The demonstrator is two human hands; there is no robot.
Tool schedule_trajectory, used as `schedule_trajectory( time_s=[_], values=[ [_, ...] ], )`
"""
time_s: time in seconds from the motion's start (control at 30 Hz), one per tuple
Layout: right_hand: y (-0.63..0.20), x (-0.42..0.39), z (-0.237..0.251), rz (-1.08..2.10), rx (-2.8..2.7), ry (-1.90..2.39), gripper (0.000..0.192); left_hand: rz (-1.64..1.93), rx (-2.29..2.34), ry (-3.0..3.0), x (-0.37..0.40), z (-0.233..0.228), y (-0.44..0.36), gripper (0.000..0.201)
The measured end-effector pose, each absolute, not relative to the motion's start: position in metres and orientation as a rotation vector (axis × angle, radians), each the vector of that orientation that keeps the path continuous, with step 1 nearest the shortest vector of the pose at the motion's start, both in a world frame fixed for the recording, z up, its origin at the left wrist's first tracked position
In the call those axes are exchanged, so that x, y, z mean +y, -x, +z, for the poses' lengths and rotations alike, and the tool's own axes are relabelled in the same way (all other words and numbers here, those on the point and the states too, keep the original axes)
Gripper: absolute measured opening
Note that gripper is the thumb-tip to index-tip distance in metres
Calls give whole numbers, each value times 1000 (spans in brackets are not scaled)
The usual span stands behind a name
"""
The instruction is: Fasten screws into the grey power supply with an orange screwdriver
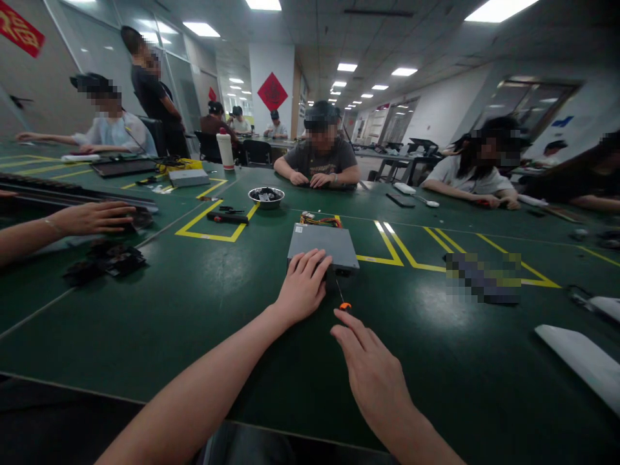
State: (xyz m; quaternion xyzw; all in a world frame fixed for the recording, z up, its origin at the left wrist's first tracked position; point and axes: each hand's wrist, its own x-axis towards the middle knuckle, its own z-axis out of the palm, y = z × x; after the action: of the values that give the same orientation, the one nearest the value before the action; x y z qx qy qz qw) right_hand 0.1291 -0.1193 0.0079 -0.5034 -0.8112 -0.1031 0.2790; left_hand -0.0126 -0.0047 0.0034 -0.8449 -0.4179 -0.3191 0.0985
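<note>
A grey metal computer power supply [329, 242] lies on the green table in front of me, with a bundle of coloured cables [320, 221] at its far side. My left hand [307, 284] grips its near left corner, fingers laid over the top and edge. Just right of that, my right hand [371, 361] is closed around a screwdriver [345, 306] with an orange-and-black handle, most of which the fingers hide. Its thin shaft points up at the near face of the power supply; whether the tip sits in a screw I cannot tell.
Yellow tape [208, 236] marks rectangles on the table. A metal bowl [266, 197] of dark parts and a dark-handled tool [227, 218] lie beyond. Another person's hand [97, 217] is at left near black parts [106, 258]. A white object [581, 361] lies right.
</note>
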Motion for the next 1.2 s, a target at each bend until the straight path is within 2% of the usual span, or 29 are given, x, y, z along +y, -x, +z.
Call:
schedule_trajectory(
  time_s=[0.2, 0.37, 0.5, 0.67, 0.97, 1.2],
  values=[
    [-143, -120, 19, -10, -2312, 1172, 17, -928, -1239, 2511, -4, 3, 12, 49],
    [-161, -101, 9, -387, -2560, 767, 32, -894, -1254, 2500, -4, 3, 10, 48],
    [-173, -80, 7, -575, -2524, 536, 21, -889, -1261, 2493, -3, 3, 9, 47],
    [-178, -73, 0, -556, -2523, 561, 8, -883, -1275, 2495, -2, 2, 7, 49],
    [-174, -84, 7, -319, -2551, 607, 39, -866, -1273, 2468, -2, 1, 8, 49],
    [-171, -84, 6, -360, -2500, 497, 35, -882, -1253, 2470, -3, 1, 8, 48]
  ],
)
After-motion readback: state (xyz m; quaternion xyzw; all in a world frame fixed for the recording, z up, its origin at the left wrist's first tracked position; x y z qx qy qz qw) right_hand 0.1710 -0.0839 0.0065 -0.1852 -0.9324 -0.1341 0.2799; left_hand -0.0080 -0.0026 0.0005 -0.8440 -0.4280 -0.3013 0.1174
